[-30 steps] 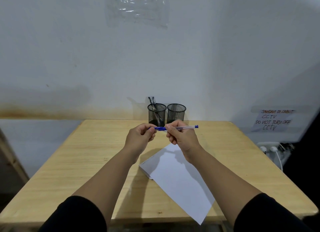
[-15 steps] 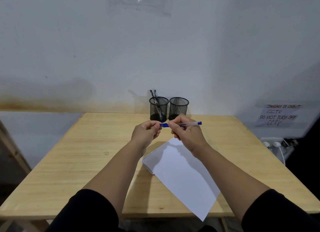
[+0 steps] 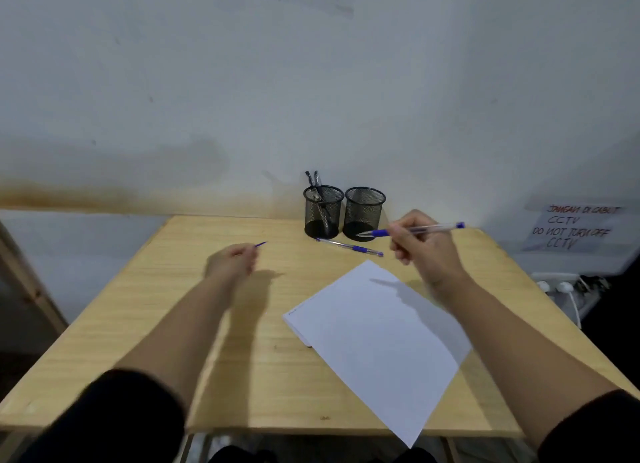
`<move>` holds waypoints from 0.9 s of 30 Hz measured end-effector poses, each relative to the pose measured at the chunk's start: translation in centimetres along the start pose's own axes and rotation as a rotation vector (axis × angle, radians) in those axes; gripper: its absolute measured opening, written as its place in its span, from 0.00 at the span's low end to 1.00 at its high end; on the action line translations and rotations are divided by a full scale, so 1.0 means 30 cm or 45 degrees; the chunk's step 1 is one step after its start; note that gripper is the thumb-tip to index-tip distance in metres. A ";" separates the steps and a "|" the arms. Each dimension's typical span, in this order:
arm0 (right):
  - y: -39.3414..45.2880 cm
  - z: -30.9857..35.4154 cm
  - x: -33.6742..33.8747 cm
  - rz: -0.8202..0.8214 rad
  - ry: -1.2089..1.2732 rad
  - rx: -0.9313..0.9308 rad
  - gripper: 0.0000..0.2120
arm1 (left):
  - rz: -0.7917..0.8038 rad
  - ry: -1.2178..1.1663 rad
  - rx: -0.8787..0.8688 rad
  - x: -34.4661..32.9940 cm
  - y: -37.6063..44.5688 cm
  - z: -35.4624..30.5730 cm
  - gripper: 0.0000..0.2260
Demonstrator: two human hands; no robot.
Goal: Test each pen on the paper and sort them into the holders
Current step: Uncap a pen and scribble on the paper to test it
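R hand grips an uncapped blue pen above the table's far edge by the mesh holders, L hand pinches its cap w/ paper near front edge; risk: loose cap rolls off.

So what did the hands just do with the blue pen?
The hands pulled apart. The left hand drew the blue cap off and swung left with it; the right hand kept the pen, now uncapped, and moved right. The paper, both holders and the two dark pens stayed put.
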State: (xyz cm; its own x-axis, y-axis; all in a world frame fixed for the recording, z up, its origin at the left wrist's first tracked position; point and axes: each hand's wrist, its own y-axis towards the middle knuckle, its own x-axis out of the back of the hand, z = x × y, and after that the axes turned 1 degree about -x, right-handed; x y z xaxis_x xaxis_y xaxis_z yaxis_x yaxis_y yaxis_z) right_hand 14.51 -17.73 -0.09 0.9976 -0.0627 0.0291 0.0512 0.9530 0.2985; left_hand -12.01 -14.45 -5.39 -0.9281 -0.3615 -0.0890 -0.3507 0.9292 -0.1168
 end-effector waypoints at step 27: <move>-0.072 -0.174 -0.106 0.113 0.226 -0.568 0.10 | 0.042 0.857 -0.516 -0.048 -0.114 0.130 0.09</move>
State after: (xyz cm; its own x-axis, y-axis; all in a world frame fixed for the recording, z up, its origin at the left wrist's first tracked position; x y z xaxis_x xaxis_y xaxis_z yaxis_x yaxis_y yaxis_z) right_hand 11.46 -18.04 -5.80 0.9896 0.0393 -0.1386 -0.0585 0.9888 -0.1371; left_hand -9.00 -17.40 -8.74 -0.7696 -0.3290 0.5472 -0.2199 0.9412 0.2567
